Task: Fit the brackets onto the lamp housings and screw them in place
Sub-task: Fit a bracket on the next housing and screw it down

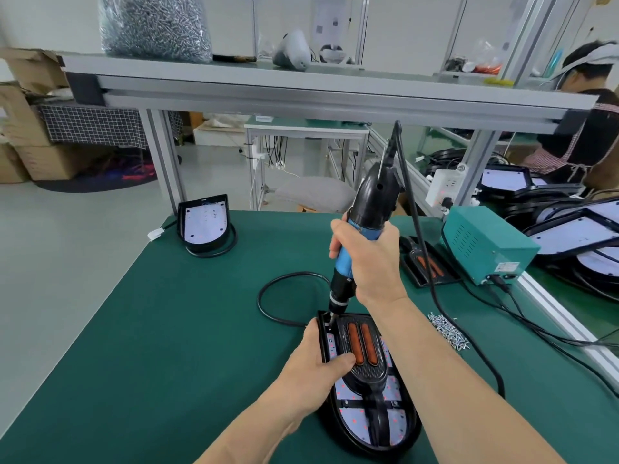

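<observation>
1. Counter [160,329]: green mat, fills the lower half of the frame.
2. Shelf [301,85]: grey metal frame across the top; a clear bag of screws [154,25] sits at its upper left.
3. Lamp housing [348,423]: black, rounded, white plate facing up, lying flat on the counter at lower centre.
4. Screwdriver [365,229]: corded, black and blue, standing near upright at centre. Its tip is down on the housing's upper left corner.
5. Power box [485,249]: teal, on the counter at centre right.
6. Second housing [204,222]: propped up at the counter's upper left edge, well apart from your work.
7. Your right hand [371,259]: fingers wrapped closed round the screwdriver's blue grip.
8. Your left hand [321,360]: grips the lamp housing at its left rim, with the thumb pressed on the bracket's left edge. The other fingers are hidden.
9. Bracket [366,373]: black with two orange strips, lying on the housing's upper half.
10. Spare bracket [428,266]: just left of the power box.
11. Loose screws [449,333]: small pile on the counter, right of your right forearm.
</observation>
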Demonstrator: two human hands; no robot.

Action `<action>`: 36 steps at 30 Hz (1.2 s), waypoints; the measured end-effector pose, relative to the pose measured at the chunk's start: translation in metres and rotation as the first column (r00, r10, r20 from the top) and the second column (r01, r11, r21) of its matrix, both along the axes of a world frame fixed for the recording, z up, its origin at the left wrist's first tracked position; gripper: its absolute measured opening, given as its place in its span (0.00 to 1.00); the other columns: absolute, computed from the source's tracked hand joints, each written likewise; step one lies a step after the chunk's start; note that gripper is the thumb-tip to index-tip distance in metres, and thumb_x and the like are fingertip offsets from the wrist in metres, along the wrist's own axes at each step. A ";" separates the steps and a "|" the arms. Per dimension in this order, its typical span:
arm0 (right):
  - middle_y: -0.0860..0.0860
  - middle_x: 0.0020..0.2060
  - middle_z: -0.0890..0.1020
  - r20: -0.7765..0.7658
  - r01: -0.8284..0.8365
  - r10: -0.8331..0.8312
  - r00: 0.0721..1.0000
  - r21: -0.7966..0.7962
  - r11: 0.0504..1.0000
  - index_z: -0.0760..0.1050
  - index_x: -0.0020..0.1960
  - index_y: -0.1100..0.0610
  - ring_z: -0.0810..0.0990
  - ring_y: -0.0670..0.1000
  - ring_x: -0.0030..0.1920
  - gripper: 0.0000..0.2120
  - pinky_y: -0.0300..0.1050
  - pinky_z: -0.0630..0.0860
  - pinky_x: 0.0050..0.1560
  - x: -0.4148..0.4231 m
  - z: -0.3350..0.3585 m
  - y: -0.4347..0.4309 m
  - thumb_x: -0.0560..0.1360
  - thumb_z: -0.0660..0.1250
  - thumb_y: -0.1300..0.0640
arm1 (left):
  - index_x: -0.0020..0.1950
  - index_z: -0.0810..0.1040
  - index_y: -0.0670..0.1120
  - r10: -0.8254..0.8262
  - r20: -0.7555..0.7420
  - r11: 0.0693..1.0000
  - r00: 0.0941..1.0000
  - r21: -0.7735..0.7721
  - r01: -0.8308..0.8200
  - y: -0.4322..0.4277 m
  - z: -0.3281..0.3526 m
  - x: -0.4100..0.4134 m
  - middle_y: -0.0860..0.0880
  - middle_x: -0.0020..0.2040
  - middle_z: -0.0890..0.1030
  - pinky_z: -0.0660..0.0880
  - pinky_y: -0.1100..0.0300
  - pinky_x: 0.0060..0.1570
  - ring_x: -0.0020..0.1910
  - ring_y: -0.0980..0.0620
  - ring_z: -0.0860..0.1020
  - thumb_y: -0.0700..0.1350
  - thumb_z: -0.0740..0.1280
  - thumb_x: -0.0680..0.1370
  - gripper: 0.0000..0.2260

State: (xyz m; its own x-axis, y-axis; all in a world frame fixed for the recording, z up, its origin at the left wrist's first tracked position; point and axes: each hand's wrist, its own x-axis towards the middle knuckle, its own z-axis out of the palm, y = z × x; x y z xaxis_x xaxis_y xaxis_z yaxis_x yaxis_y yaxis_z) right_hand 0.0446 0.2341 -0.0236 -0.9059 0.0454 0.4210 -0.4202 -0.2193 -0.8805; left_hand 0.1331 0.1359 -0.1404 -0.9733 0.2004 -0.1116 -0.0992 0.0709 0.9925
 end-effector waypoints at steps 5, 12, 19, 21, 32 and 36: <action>0.53 0.26 0.75 -0.004 -0.082 0.082 0.997 -0.020 0.996 0.76 0.33 0.54 0.73 0.51 0.27 0.08 0.40 0.73 0.33 0.003 0.008 0.004 0.70 0.71 0.61 | 0.70 0.67 0.57 -0.021 0.007 1.000 1.000 -0.006 0.021 0.000 0.005 0.000 0.63 0.60 0.81 0.74 0.69 0.57 0.62 0.64 0.78 0.38 0.66 0.81 0.23; 0.51 0.27 0.76 -0.049 0.028 -0.038 0.998 -0.190 0.981 0.74 0.38 0.55 0.75 0.50 0.26 0.09 0.40 0.74 0.32 0.006 0.041 0.046 0.68 0.75 0.56 | 0.65 0.68 0.58 -0.018 0.066 1.000 0.998 -0.014 0.019 0.000 0.011 0.000 0.63 0.56 0.83 0.75 0.73 0.49 0.56 0.65 0.80 0.40 0.68 0.81 0.19; 0.50 0.26 0.76 0.141 0.275 -0.240 0.961 -0.355 0.893 0.75 0.35 0.54 0.74 0.49 0.26 0.09 0.38 0.72 0.29 0.023 0.029 0.119 0.71 0.73 0.59 | 0.68 0.64 0.60 -0.022 0.080 0.999 0.997 -0.031 0.024 0.000 0.013 0.000 0.60 0.62 0.80 0.72 0.68 0.53 0.60 0.63 0.78 0.43 0.69 0.80 0.22; 0.49 0.26 0.75 0.226 0.339 -0.266 0.937 -0.406 0.849 0.73 0.39 0.55 0.74 0.47 0.26 0.07 0.38 0.73 0.30 0.030 0.018 0.139 0.74 0.71 0.61 | 0.69 0.64 0.60 -0.020 0.087 0.999 0.996 -0.030 0.023 -0.001 0.013 0.000 0.61 0.62 0.79 0.71 0.69 0.53 0.60 0.64 0.78 0.43 0.69 0.80 0.23; 0.46 0.28 0.77 0.494 0.496 -0.231 0.838 -0.515 0.700 0.72 0.39 0.54 0.75 0.44 0.27 0.10 0.35 0.75 0.30 0.061 -0.031 0.206 0.77 0.69 0.58 | 0.72 0.65 0.53 -0.018 0.076 1.000 0.997 -0.024 0.020 0.000 0.011 0.000 0.56 0.63 0.81 0.73 0.63 0.59 0.61 0.59 0.79 0.41 0.69 0.80 0.23; 0.47 0.33 0.78 0.623 0.578 -0.202 0.755 -0.488 0.655 0.73 0.42 0.54 0.77 0.45 0.29 0.09 0.36 0.78 0.33 0.066 -0.049 0.211 0.74 0.73 0.58 | 0.70 0.66 0.56 -0.017 0.083 1.000 0.996 -0.019 0.019 0.000 0.011 -0.001 0.57 0.61 0.81 0.73 0.65 0.55 0.60 0.60 0.80 0.42 0.69 0.80 0.22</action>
